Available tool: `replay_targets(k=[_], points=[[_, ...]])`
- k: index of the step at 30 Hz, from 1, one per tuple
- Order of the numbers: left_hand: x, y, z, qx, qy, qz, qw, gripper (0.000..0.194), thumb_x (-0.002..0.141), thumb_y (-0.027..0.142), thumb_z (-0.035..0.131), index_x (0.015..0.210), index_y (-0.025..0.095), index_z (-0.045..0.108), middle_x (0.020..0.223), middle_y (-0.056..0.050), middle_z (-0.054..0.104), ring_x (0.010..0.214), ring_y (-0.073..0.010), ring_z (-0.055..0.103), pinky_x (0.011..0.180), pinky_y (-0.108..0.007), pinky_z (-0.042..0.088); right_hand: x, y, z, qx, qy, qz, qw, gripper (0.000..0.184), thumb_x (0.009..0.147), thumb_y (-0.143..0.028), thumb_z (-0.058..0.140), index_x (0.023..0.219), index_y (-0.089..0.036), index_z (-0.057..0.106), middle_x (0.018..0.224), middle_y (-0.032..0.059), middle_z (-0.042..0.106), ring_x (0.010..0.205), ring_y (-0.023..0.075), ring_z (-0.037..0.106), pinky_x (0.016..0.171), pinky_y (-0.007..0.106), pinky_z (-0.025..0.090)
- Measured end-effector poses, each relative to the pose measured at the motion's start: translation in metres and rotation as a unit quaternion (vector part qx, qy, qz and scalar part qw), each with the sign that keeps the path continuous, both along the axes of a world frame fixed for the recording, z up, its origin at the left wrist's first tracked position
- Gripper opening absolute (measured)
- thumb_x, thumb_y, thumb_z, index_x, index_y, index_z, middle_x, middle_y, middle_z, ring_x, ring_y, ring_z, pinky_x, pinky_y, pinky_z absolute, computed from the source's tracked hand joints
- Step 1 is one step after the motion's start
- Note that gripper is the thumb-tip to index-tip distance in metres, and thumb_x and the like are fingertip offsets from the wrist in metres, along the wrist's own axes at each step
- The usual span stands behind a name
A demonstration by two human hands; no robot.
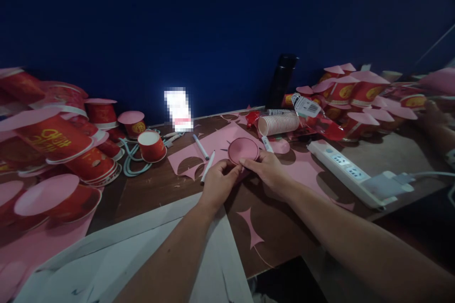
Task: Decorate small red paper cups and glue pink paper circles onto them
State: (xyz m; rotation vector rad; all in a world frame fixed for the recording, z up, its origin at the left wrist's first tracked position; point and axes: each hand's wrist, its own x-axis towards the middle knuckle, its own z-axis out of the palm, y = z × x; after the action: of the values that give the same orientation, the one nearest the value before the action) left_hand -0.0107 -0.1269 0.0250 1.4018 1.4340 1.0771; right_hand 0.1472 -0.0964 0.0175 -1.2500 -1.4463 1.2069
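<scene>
Both hands meet at the near edge of a pink paper disc (243, 149) with a darker rim, above the middle of the table. My left hand (219, 184) pinches its lower left edge with closed fingers. My right hand (270, 173) grips the lower right edge, thumb on top. What lies under the disc is hidden; thin dark points stick out to its left. Beneath is a pink sheet (227, 138) with round cut-outs. Just left of the disc lie a white pen (208, 167) and a blue-capped marker (201, 147).
Red paper cups (53, 135) with pink discs crowd the left; more cups (355, 90) stand right. A red cup (151, 146) sits by a coiled cable (131, 161). A cup stack (279, 124), power strip (337, 165), lit phone (178, 110), black bottle (282, 80) and white board (142, 246) surround the hands.
</scene>
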Motion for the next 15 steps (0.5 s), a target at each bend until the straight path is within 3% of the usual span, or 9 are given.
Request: replay_targets(k=[5, 8, 11, 15], points=[[-0.001, 0.000, 0.001, 0.039, 0.008, 0.013, 0.999, 0.024, 0.078, 0.041, 0.061, 0.076, 0.018, 0.068, 0.070, -0.001, 0.066, 0.066, -0.0143, 0.058, 0.063, -0.025, 0.044, -0.005, -0.006, 0.008, -0.028, 0.048, 0.038, 0.998, 0.026, 0.074, -0.042, 0.068, 0.080, -0.017, 0.072, 0.078, 0.0041, 0.070, 0.069, 0.0169, 0.062, 0.062, 0.026, 0.047], [-0.004, -0.001, -0.001, 0.139, 0.072, 0.018, 0.987, 0.015, 0.082, 0.028, 0.057, 0.078, 0.018, 0.068, 0.078, -0.002, 0.067, 0.072, -0.0142, 0.059, 0.067, -0.025, 0.044, -0.007, -0.009, 0.015, -0.015, 0.124, 0.061, 0.990, 0.021, 0.077, -0.038, 0.066, 0.086, -0.020, 0.071, 0.086, 0.0024, 0.070, 0.076, 0.0156, 0.062, 0.068, 0.026, 0.048], [-0.013, -0.002, -0.002, 0.269, 0.187, 0.014, 0.945, 0.014, 0.086, 0.022, 0.053, 0.086, 0.019, 0.067, 0.085, -0.003, 0.068, 0.081, -0.0152, 0.060, 0.076, -0.026, 0.044, -0.006, -0.007, 0.016, -0.029, 0.185, 0.047, 0.981, 0.018, 0.071, -0.029, 0.071, 0.087, -0.021, 0.070, 0.082, -0.0004, 0.068, 0.071, 0.0116, 0.059, 0.064, 0.022, 0.046], [-0.027, -0.002, 0.003, 0.403, 0.307, 0.039, 0.861, 0.016, 0.089, 0.021, 0.052, 0.096, 0.019, 0.066, 0.093, -0.006, 0.068, 0.089, -0.0170, 0.059, 0.084, -0.029, 0.044, 0.000, 0.002, 0.014, -0.167, 0.281, -0.005, 0.945, 0.016, 0.064, -0.020, 0.072, 0.078, -0.018, 0.065, 0.070, -0.0013, 0.064, 0.061, 0.0092, 0.056, 0.052, 0.018, 0.043]])
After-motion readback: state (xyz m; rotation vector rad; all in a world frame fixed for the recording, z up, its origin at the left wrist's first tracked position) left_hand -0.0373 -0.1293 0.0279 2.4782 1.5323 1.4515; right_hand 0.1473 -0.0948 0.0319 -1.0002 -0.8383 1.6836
